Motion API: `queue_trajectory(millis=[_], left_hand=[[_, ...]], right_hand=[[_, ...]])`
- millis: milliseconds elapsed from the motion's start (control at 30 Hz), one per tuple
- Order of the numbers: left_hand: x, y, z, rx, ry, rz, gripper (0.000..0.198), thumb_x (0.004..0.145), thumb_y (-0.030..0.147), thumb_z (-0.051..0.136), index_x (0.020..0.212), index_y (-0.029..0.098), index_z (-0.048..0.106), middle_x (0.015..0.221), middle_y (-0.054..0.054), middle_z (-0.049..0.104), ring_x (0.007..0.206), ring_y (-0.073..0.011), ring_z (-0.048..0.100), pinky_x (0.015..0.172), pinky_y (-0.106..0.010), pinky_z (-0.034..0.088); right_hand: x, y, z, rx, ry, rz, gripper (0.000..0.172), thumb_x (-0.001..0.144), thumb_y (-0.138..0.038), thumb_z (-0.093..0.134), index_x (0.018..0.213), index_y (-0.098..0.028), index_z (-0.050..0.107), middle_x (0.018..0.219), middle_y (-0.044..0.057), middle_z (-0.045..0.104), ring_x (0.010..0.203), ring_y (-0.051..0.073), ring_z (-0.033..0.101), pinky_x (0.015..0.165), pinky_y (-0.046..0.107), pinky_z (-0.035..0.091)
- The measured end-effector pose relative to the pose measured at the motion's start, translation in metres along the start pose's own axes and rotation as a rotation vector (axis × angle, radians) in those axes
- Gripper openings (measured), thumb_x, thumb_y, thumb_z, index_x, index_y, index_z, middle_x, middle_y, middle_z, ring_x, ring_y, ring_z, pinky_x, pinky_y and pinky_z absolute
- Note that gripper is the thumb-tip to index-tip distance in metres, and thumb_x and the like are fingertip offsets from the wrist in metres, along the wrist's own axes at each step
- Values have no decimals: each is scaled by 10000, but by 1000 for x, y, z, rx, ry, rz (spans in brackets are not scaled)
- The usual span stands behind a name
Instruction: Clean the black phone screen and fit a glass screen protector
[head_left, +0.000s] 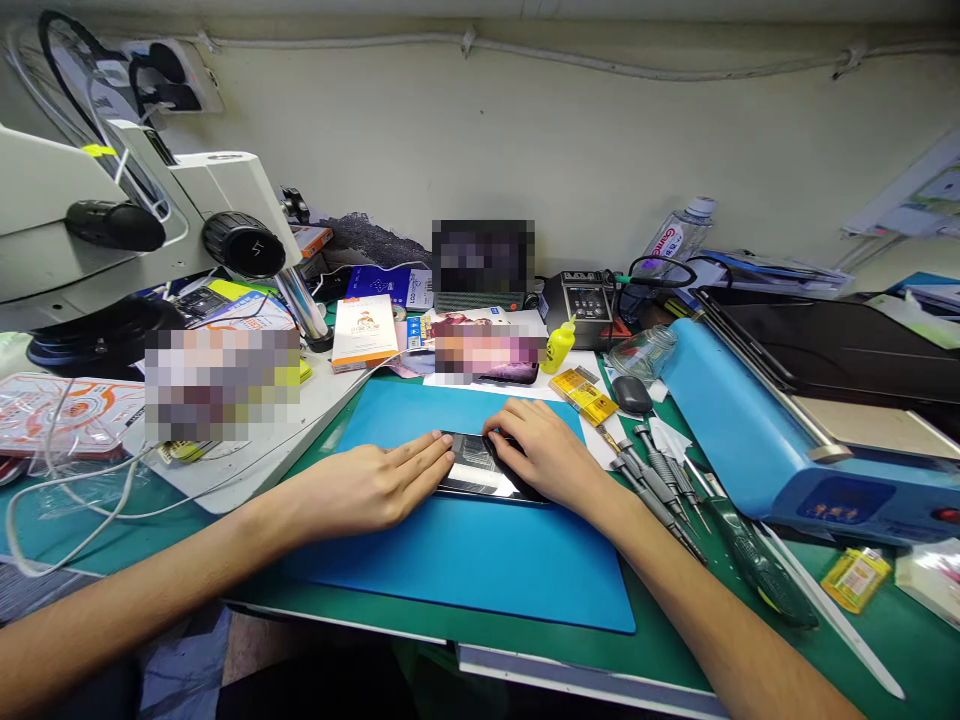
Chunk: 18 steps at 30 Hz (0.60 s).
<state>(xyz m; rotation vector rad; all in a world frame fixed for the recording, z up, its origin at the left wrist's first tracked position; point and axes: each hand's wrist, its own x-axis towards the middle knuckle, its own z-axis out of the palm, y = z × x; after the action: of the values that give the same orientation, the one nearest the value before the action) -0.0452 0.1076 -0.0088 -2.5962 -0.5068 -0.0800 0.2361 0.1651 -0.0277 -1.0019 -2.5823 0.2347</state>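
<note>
A dark, glossy smartphone [487, 478] lies lengthwise on a blue work mat [480, 560], its surface reflecting bright light. Straight fingers of my left hand [379, 482] lie side by side, their tips touching the phone's left end; that thumb is hidden. Over the right end, my right hand [551, 452] curls with bent fingers and grips the phone by its edge. Part of the phone is covered by both hands.
A microscope [225, 200] stands at left, with a white cable crossing its base. Right of the mat lie several screwdrivers [660, 480], a green-handled tool [757, 560] and a blue machine [750, 430]. Behind are a yellow bottle [559, 346], a white-orange box [365, 332] and a glass jar [643, 350].
</note>
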Motion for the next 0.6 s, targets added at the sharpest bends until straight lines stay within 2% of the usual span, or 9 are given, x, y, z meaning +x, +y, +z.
queue_trajectory(millis=[200, 367, 600], left_hand=[[-1, 0, 1, -25, 14, -2, 422, 1002, 18, 435, 1378, 48, 624, 1440, -207, 642, 1311, -293, 658, 834, -306, 651], [-1, -1, 1, -71, 36, -38, 431, 1008, 33, 452, 1402, 101, 613, 1456, -187, 639, 1337, -270, 642, 871, -288, 634], [1, -2, -3, -20, 44, -18, 415, 1003, 22, 435, 1359, 83, 640, 1429, -182, 658, 1304, -275, 666, 881, -303, 629]], right_hand=[[0, 0, 0, -9, 3, -3, 151, 1051, -212, 512, 1014, -202, 658, 1009, 70, 691, 923, 230, 624, 822, 365, 433], [0, 0, 0, -17, 6, -15, 146, 1050, -203, 512, 1019, -203, 655, 1009, 66, 692, 920, 227, 624, 819, 363, 433], [0, 1, 3, -32, 18, -48, 185, 1063, -220, 485, 1068, -195, 669, 1016, 80, 689, 909, 239, 601, 819, 372, 424]])
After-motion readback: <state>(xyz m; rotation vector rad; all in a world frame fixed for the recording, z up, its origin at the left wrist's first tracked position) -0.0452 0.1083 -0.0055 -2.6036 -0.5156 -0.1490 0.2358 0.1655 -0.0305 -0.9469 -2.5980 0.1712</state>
